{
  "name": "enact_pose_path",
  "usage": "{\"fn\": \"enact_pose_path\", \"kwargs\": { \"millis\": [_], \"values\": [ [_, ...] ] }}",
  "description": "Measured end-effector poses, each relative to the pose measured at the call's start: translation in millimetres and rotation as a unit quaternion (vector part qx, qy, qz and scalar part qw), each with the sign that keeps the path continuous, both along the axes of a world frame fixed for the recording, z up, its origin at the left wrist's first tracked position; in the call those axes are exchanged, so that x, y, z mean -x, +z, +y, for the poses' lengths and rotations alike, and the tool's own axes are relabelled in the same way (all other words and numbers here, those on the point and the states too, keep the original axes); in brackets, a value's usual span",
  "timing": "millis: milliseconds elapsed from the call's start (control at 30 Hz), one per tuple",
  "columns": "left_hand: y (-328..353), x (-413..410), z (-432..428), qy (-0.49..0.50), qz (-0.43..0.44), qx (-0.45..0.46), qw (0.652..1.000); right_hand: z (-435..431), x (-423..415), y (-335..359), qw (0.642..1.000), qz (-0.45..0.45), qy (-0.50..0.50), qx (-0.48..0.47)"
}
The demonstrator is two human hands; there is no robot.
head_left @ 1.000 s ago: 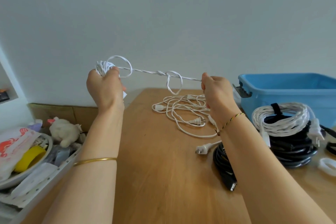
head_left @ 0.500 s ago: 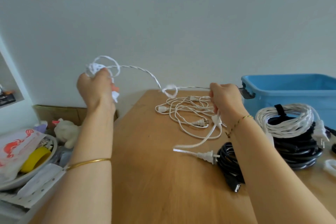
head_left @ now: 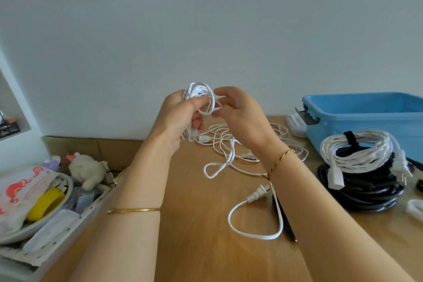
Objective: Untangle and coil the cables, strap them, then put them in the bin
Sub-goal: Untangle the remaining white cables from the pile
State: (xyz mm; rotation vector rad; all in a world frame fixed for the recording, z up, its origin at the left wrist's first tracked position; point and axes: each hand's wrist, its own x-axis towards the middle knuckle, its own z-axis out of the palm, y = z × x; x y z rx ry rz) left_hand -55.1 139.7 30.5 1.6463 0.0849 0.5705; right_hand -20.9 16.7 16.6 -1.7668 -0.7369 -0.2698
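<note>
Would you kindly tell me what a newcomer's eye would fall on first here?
Mid-frame, the left hand grips a white coil while the right hand seems to pinch a loop of it. The rest of that cable trails loose on the table below. At right, a blue bin stands behind a strapped white coil stacked on a black coil.

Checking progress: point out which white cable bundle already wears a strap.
The twisted white coil on the black cable coil: a black strap wraps it. The bundle in the left hand has none.
</note>
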Motion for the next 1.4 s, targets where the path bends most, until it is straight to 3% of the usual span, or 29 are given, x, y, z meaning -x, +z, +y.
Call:
{"fn": "enact_pose_path", "kwargs": {
  "millis": [133,267,400,533,667,733,800,867,967,1033,1200,1300,1400],
  "values": [
    [-2.8,1.1,1.3,-0.04,0.027,-0.029,0.998,-6.6,-2.7,1.4,1.0,-0.004,-0.023,-0.01],
    [-9.4,2.4,7.8,-0.126,0.099,-0.042,0.986,-22.2,-12.3,1.5,0.986,0.045,-0.087,-0.132],
    [-7.9,8.7,22.1,-0.171,0.146,-0.061,0.972,-49.6,-30.4,-5.6,0.945,0.122,-0.193,-0.233],
    [-8.0,16.7,25.9,-0.294,0.178,-0.048,0.938,-53.9,-39.7,-19.2,0.933,0.157,-0.231,-0.227],
    [-2.5,13.8,27.3,-0.447,0.144,0.122,0.874,-46.6,-40.1,-28.3,0.945,0.173,-0.229,-0.16],
    [1.2,9.0,30.3,-0.479,0.109,0.227,0.841,-41.6,-38.3,-28.4,0.953,0.177,-0.219,-0.114],
    [2.7,6.3,32.1,-0.455,0.054,0.327,0.826,-37.5,-34.3,-26.8,0.965,0.184,-0.176,-0.067],
    [3.4,5.8,33.2,-0.41,-0.023,0.428,0.805,-33.5,-27.2,-24.8,0.977,0.202,-0.068,-0.02],
    [6.4,5.7,30.3,-0.344,-0.161,0.474,0.795,-25.5,-17.0,-25.8,0.973,0.204,0.084,0.073],
    [9.2,4.2,27.2,-0.276,-0.207,0.443,0.828,-20.9,-10.2,-23.3,0.959,0.195,0.151,0.138],
    [-1.4,-8.5,21.2,-0.111,-0.172,0.324,0.924,-19.7,5.2,-5.7,0.921,0.22,0.227,0.229],
    [-12.5,-15.8,20.8,-0.013,-0.159,0.08,0.984,-23.4,10.1,4.2,0.932,0.171,0.197,0.251],
    [-14.6,-15.8,21.1,0.068,-0.101,-0.184,0.975,-30.2,6.7,12.0,0.962,0.108,0.11,0.224]
  ]
}}
